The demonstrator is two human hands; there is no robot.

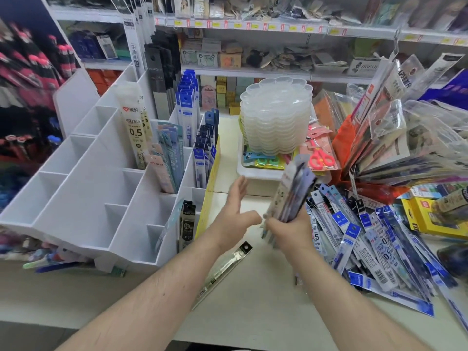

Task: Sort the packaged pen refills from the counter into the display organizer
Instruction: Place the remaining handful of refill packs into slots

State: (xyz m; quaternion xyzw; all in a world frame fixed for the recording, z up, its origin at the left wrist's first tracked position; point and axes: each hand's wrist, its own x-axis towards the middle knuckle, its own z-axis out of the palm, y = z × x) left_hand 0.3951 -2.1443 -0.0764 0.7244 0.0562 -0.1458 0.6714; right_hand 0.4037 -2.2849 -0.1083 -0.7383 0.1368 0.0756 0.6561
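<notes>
Fanned bundle of clear-and-blue packaged pen refills [291, 191] gripped upright in right hand [288, 230], fingers curled round the lower ends, above the counter just beside the big loose heap of blue-and-white refill packets [374, 247] at right. Left hand [234, 211] spread, fingers straight, holding nothing, between bundle and white tiered plastic display organizer [83, 188]. Organizer partly filled: right-hand columns stocked, left compartments bare.

Risks:
- Bundle held only at the bottom, tops splayed; likely to slip or shed a packet on transfer.
- Mixed types in one grip; could land in the wrong slot, since several blue packets look near identical.
- Single black-and-clear long refill packet [222, 272] lying diagonally on the pale counter [253, 312] under the left forearm; easy to sweep off or forget.
- Heap overhanging the counter's right edge; nudging could spill it.
- Stack of translucent scalloped plastic trays [276, 115] on a white bin behind; well apart, low risk.

Hard to make out:
- Bundle motion-blurred; count and print unreadable.
- Right fingertips hidden behind packets.
- Contents of organizer's lower front slots partly blocked by dividers.
- Heap cut off at frame's right; full extent unknown.
- Shelf goods behind too blurred to identify.
</notes>
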